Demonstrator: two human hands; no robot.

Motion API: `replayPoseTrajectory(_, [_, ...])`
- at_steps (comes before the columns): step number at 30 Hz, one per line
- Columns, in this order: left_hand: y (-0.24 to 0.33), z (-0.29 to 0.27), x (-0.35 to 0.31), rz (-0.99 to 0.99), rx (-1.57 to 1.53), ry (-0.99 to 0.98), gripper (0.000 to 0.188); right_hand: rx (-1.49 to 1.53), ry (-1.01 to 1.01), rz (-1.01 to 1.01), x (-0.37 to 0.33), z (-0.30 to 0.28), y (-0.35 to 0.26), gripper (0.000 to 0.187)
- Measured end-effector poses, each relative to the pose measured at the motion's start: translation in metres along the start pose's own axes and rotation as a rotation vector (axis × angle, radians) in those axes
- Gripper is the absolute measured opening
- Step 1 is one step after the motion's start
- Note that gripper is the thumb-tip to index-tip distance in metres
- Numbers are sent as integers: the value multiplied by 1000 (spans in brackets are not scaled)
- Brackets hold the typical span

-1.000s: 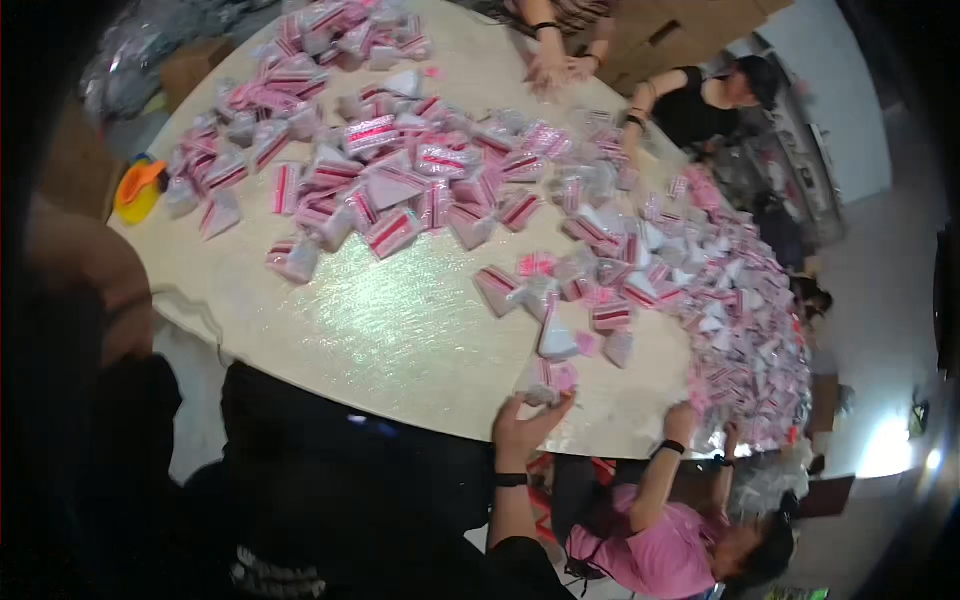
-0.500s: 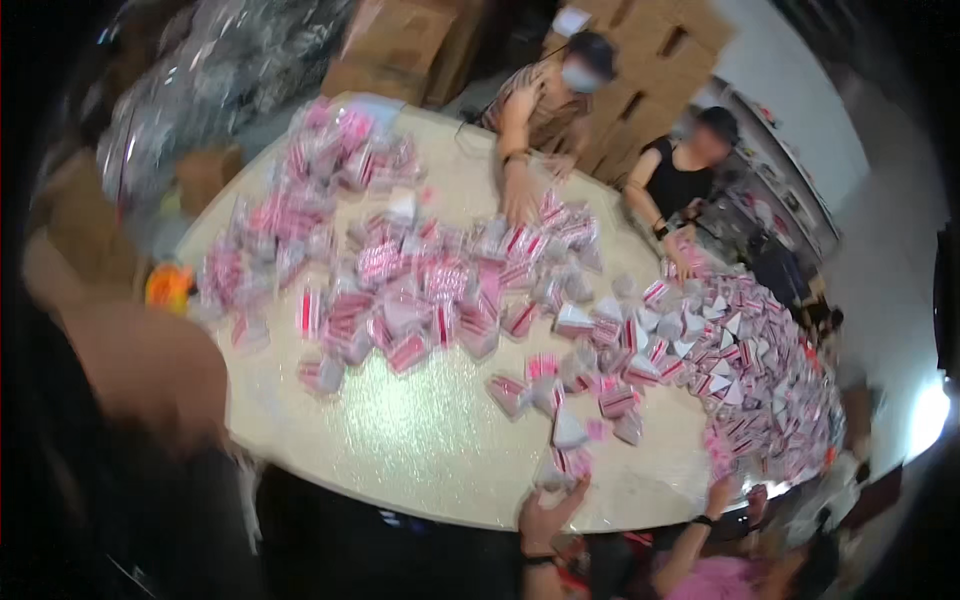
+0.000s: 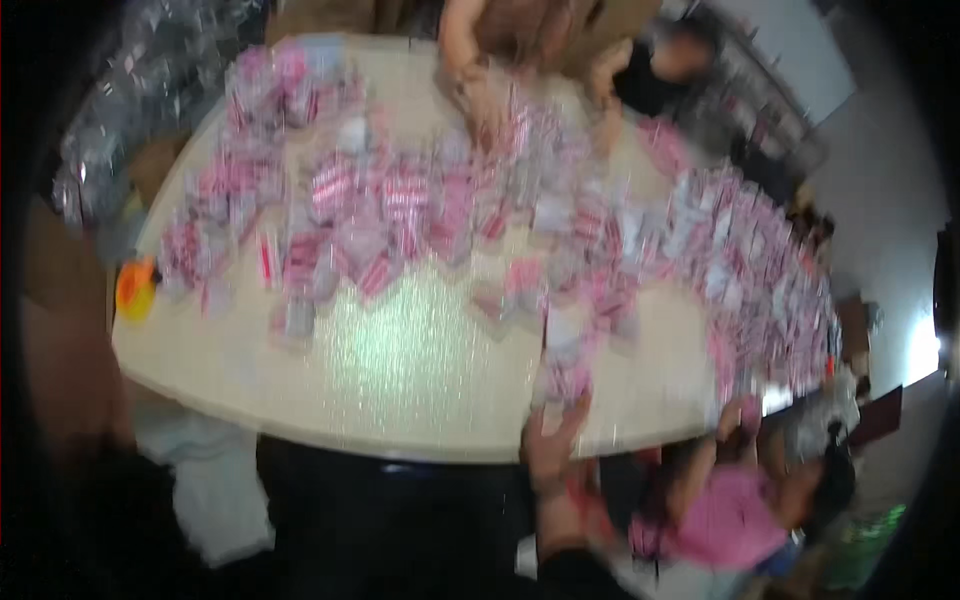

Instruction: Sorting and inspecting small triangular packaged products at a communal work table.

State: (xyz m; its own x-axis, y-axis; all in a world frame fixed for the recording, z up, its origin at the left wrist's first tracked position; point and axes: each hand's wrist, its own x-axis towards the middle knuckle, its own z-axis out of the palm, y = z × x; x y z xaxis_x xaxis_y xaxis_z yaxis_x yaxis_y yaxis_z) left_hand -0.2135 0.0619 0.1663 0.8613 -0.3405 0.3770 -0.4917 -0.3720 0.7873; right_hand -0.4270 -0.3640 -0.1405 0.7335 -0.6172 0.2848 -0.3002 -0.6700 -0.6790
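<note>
My right hand (image 3: 553, 440) reaches over the near edge of the pale table (image 3: 400, 425), its forearm coming up from below. Its thumb and fingers are around a pink-and-white wedge-shaped pack (image 3: 567, 381) in clear wrap, shaped like a cake slice. Motion blur softens the grip. Just beyond it lies a white-topped wedge pack (image 3: 566, 326), among loose similar ones. I cannot make out my left hand; at the left edge there is only a dim, blurred brown shape (image 3: 70, 340).
Many wrapped wedges (image 3: 405, 205) spread across the table, heaped thickly at the right (image 3: 760, 270). An orange-yellow object (image 3: 136, 288) sits at the left edge. Two co-workers' arms (image 3: 470, 90) reach in from the far side; a person in pink (image 3: 725, 520) works at the right.
The view has shifted, so the table sits higher in the picture. My right hand stays at the same pack by the near edge. The large blurred shape at left has drawn back.
</note>
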Motion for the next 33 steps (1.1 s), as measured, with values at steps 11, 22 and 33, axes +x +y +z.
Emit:
replayPoseTrajectory(11, [-15, 24, -2, -62, 40, 24, 49, 60, 165, -106, 53, 28, -16, 94])
replayPoseTrajectory(22, [-11, 15, -19, -67, 74, 28, 48, 107, 167, -131, 57, 28, -12, 94])
replayPoseTrajectory(33, [23, -2, -20, 73, 42, 23, 47, 114, 114, -133, 54, 30, -5, 92])
